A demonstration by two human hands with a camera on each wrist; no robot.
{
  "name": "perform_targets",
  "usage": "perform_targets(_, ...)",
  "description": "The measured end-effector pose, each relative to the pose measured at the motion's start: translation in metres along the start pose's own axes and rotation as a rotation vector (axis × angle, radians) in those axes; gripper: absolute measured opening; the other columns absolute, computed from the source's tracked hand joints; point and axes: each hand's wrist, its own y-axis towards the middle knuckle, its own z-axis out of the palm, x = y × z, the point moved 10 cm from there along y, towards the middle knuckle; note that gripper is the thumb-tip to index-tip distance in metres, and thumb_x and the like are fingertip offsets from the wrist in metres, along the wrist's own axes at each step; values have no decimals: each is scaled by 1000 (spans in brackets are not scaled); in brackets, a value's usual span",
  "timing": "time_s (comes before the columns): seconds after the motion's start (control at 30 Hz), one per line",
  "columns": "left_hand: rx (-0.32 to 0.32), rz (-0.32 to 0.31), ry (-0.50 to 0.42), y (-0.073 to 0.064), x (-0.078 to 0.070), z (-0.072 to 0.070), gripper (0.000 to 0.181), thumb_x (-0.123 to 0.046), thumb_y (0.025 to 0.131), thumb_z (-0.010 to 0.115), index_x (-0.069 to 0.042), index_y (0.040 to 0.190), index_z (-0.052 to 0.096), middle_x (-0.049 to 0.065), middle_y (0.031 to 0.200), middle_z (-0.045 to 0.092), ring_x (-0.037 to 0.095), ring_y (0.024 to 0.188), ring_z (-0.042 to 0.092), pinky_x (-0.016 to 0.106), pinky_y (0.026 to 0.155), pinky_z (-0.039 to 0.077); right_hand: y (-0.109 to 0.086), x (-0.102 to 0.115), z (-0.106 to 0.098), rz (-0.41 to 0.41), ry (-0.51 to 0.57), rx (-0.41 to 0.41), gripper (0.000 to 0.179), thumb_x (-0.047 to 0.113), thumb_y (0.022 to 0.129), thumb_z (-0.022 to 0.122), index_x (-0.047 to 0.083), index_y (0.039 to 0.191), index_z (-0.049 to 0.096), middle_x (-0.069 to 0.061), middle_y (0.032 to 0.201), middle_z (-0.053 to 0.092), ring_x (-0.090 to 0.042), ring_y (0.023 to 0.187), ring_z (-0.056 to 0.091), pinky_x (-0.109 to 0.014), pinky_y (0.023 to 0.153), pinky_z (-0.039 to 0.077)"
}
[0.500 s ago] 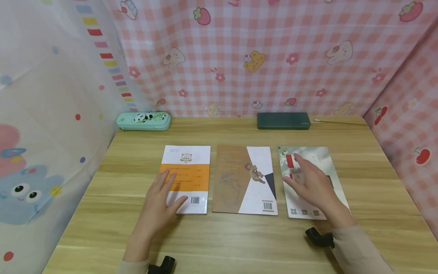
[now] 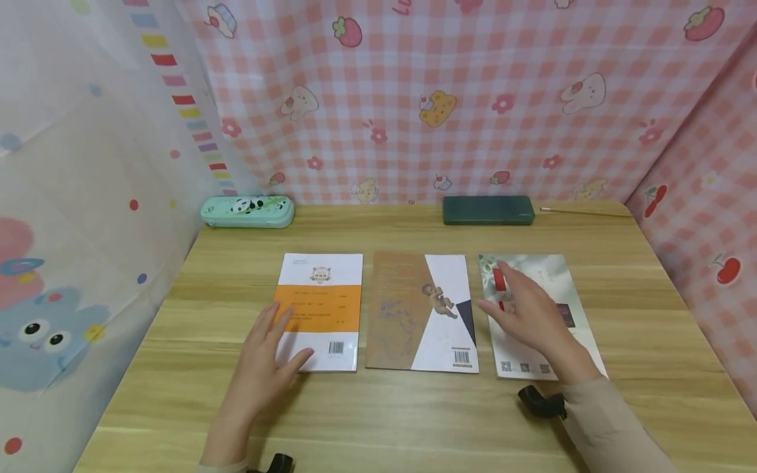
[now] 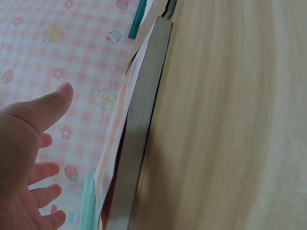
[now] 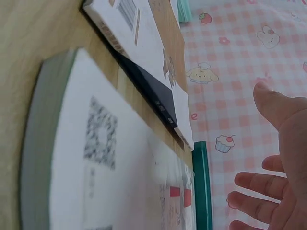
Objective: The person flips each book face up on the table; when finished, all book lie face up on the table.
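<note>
Three books lie side by side on the wooden table. At the left is a white book with an orange band (image 2: 331,299), in the middle a brown and white book (image 2: 396,328) with a baby picture, at the right a pale green-grey book (image 2: 547,276). My left hand (image 2: 260,361) hovers by the left edge of the orange-banded book, fingers spread and holding nothing. Over the pale book is my right hand (image 2: 535,315), its thumb apart from the fingers and nothing gripped. Both wrist views show the relaxed fingers above the book edges.
A mint pencil case (image 2: 248,213) with pandas stands at the back left. Farther right lie a dark green case (image 2: 488,210) and a thin pencil (image 2: 582,212). A pink checked curtain (image 2: 378,79) hangs behind the table (image 2: 414,420).
Both hands have shifted slightly left, the left one also a little toward the near edge. The books have stayed in place.
</note>
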Motion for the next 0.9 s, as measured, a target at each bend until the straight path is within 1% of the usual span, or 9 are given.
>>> perform_targets(0.13,-16,-7,-12,-4,4,-1,82,-29,84,85,2,149,45,27,157,33,47,145,28,67,114,27,4,6,1,-39,21,-8,87,46,92,73,-1,155,35,-29,150,45,-47,137,43,-65,110,36)
perform_targets(0.27,-9,-22,-18,-8,7,0,80,-29,87,82,5,149,43,28,157,32,48,145,28,67,114,27,8,10,5,-57,42,10,83,46,94,71,1,154,37,-26,148,48,-43,127,53,-64,106,42)
perform_targets(0.3,-6,-26,-19,-9,7,0,80,-28,87,81,5,149,43,29,157,32,48,145,28,67,115,27,9,11,7,-58,46,16,82,46,94,70,1,154,38,-26,149,48,-42,127,53,-63,106,42)
perform_targets(0.37,-3,-31,-22,-10,9,1,79,-28,88,81,6,149,43,30,157,32,49,144,28,67,115,27,12,13,10,-55,50,26,81,48,95,69,2,154,38,-25,150,47,-42,128,52,-63,107,41)
perform_targets(0.5,2,-44,-28,-12,12,1,80,-28,88,80,8,149,41,30,158,31,49,145,27,66,116,26,18,15,13,-42,47,38,83,50,95,68,1,154,38,-25,154,42,-45,141,38,-63,115,32)
perform_targets(0.53,3,-47,-29,-12,13,0,81,-27,88,81,8,149,41,30,158,31,49,145,27,65,116,26,20,16,14,-36,46,42,83,50,94,68,1,154,38,-25,154,41,-45,142,37,-63,115,31)
perform_targets(0.77,30,-81,-33,-15,24,3,85,-28,85,83,11,148,41,30,158,29,49,145,28,64,116,27,30,20,25,-28,40,71,84,51,94,68,0,153,39,-26,154,42,-43,142,38,-62,115,32)
perform_targets(0.9,29,-99,-33,-18,29,4,85,-30,86,83,11,147,41,31,157,31,49,143,30,64,115,29,33,21,30,-33,56,75,85,54,94,67,0,154,39,-24,154,43,-42,142,38,-60,116,32)
